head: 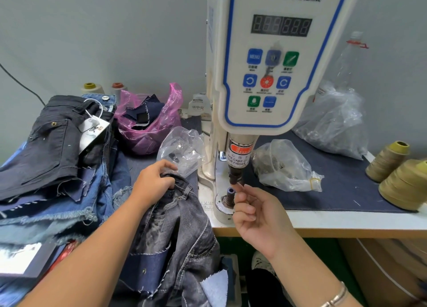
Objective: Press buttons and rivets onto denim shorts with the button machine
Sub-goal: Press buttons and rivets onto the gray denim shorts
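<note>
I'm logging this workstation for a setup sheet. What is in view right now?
button machine: one, white with blue trim, table centre
grey denim shorts: one, grey, below the table edge
stack of denim garments: several, blue and black, left
pink bag: one, holding dark scraps, back
clear bags: three, around the machine
thread cones: two olive, right; two more at back left
plastic bottle: one, clear, back right
left hand: gripping the shorts
right hand: fingertip by the lower die

Both forearms are bare, with no sleeves showing; the right wrist wears a thin silver bracelet (336, 298) of several bands; the left wrist wears nothing.
</note>
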`<state>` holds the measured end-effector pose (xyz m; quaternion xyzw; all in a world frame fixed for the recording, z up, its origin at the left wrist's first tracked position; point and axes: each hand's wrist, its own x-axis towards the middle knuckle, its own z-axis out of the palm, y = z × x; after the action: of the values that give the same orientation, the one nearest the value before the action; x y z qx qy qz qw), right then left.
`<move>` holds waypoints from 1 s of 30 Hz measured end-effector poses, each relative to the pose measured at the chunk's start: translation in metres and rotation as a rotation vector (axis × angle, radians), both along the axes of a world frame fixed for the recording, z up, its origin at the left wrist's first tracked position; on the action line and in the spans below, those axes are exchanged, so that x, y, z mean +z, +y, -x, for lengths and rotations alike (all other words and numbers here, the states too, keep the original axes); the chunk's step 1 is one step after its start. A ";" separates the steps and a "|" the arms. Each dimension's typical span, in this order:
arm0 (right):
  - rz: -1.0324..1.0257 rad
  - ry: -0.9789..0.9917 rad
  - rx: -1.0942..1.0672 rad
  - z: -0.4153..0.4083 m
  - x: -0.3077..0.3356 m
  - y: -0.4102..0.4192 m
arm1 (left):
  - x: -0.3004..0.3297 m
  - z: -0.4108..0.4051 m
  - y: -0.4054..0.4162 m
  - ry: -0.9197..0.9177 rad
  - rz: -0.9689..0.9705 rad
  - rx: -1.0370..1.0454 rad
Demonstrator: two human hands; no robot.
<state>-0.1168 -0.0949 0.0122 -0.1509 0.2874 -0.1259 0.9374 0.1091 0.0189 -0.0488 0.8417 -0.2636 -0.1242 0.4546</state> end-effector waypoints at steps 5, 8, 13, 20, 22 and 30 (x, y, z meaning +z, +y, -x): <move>0.141 -0.040 0.049 0.003 0.001 0.041 | -0.002 0.001 -0.002 -0.090 -0.132 -0.022; 0.526 0.003 0.243 -0.019 0.006 0.064 | 0.003 0.005 -0.004 -0.191 -0.289 -0.036; 1.422 0.273 0.219 -0.100 0.006 0.048 | 0.006 0.012 -0.003 -0.260 -0.286 -0.028; 2.093 0.729 0.561 -0.178 -0.012 0.019 | -0.002 0.012 -0.003 -0.322 -0.256 0.025; 2.140 0.819 0.611 -0.185 -0.017 0.015 | -0.004 0.011 -0.003 -0.332 -0.255 0.010; 2.449 0.898 0.518 -0.202 -0.023 0.004 | -0.007 0.008 -0.004 -0.344 -0.256 -0.002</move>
<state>0.0853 -0.0913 -0.0111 -0.9700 0.2347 -0.0602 0.0184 0.1016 0.0146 -0.0561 0.9010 -0.3203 -0.0116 0.2922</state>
